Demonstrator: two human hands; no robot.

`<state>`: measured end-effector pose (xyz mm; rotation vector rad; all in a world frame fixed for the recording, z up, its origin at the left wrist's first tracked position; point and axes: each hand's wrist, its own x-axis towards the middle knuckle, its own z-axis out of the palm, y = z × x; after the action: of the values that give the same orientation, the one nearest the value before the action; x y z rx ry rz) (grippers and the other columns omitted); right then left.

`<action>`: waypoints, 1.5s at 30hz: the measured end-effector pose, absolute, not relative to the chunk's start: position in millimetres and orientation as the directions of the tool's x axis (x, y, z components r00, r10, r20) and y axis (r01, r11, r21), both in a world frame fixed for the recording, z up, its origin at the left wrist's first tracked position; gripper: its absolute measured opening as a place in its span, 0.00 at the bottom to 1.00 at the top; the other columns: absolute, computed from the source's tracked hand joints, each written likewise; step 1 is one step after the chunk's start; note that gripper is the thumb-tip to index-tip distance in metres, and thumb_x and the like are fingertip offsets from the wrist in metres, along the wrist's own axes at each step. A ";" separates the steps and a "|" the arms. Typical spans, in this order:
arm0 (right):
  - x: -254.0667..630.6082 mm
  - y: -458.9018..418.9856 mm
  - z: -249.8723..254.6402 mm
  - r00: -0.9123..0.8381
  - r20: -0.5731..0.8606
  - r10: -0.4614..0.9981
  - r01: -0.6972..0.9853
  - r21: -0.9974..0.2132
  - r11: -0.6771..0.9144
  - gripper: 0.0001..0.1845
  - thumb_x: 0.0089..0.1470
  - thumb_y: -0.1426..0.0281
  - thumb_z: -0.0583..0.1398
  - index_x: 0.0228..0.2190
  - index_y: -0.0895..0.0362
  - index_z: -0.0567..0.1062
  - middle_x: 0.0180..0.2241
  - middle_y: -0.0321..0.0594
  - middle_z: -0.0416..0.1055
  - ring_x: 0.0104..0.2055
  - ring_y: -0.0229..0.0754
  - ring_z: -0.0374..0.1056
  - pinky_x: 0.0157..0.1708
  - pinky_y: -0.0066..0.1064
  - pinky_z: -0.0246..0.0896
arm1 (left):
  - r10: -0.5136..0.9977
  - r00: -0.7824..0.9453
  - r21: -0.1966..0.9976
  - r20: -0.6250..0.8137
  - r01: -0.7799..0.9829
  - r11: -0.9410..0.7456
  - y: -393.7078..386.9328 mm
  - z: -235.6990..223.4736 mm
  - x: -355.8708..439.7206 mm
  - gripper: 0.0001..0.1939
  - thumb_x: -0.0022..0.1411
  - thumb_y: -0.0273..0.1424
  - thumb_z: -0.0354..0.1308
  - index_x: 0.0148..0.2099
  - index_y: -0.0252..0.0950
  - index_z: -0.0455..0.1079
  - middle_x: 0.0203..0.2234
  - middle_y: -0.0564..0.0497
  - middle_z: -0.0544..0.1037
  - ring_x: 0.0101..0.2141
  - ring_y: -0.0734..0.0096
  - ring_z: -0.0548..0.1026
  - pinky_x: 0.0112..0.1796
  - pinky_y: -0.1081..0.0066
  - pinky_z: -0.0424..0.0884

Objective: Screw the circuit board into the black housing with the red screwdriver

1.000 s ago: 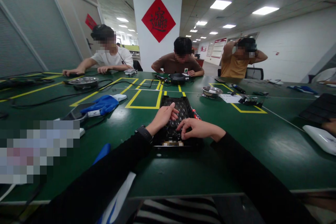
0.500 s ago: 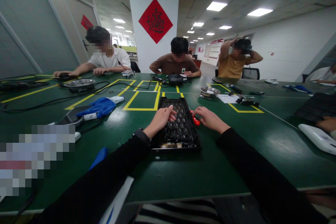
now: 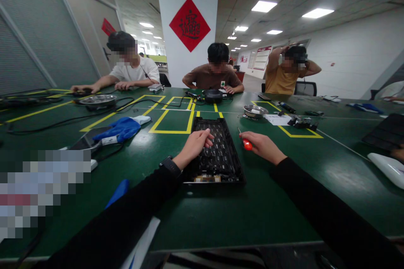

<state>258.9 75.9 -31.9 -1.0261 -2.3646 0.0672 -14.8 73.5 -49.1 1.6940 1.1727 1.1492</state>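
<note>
The black case (image 3: 241, 172) lies flat on the green table (image 3: 221, 214), in the middle. The left hand (image 3: 199, 141) is over its left side, with loose, partly open fingers. I cannot tell if they touch the case. The right hand (image 3: 260, 146) is just past the right side of the case and apart from it. Its fingers are closed around a red tool (image 3: 247, 145), and the thin tip points far and a bit left.

The case's near edge has green table top between it and the table's near edge. Green table top also shows to the right of the right hand, up to a white thing (image 3: 388, 168) at the far right side. A metal bowl (image 3: 255, 112) sits farther off, past the right hand. A blue glove (image 3: 121, 129) is on the left, well apart from the case. Yellow tape (image 3: 170, 131) marks a box just beyond the left hand.
</note>
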 end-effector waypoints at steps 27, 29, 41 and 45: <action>166.2 28.6 -47.8 -0.031 0.366 0.930 -0.344 -0.878 0.334 0.10 0.58 0.60 0.47 0.36 0.53 0.58 0.19 0.29 0.66 0.11 0.30 0.55 0.11 0.21 0.48 | 0.954 0.168 0.916 0.249 0.279 -0.288 74.4 -48.8 -13.6 0.26 0.61 0.46 0.41 0.34 0.30 0.71 0.23 0.47 0.76 0.23 0.73 0.72 0.29 0.72 0.66; 165.9 28.4 -47.8 -0.047 0.367 0.929 -0.340 -0.881 0.330 0.10 0.58 0.60 0.48 0.36 0.53 0.58 0.20 0.30 0.66 0.12 0.30 0.56 0.11 0.21 0.49 | 0.954 0.167 0.915 0.249 0.282 -0.288 74.5 -48.7 -13.3 0.26 0.61 0.46 0.41 0.34 0.30 0.71 0.23 0.47 0.76 0.23 0.73 0.72 0.29 0.72 0.66; 175.2 37.8 -46.3 0.101 0.397 0.912 -0.361 -0.840 0.406 0.10 0.58 0.60 0.48 0.35 0.54 0.59 0.18 0.29 0.65 0.11 0.30 0.53 0.11 0.21 0.46 | 0.929 0.203 0.888 0.308 0.289 -0.358 72.2 -47.0 -13.8 0.24 0.61 0.45 0.43 0.35 0.31 0.72 0.23 0.48 0.76 0.24 0.74 0.72 0.29 0.73 0.66; 178.9 42.3 -49.6 0.149 0.381 0.912 -0.356 -0.840 0.409 0.11 0.57 0.59 0.48 0.34 0.54 0.59 0.17 0.29 0.65 0.11 0.29 0.52 0.11 0.20 0.45 | 0.879 0.361 0.856 0.311 0.296 -0.424 67.1 -40.0 -12.6 0.19 0.59 0.41 0.48 0.35 0.31 0.73 0.26 0.48 0.76 0.28 0.73 0.72 0.33 0.73 0.67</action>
<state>178.9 42.3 -49.6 -0.6643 -1.0424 1.0141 -12.6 67.1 -40.0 1.9093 1.0214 1.0382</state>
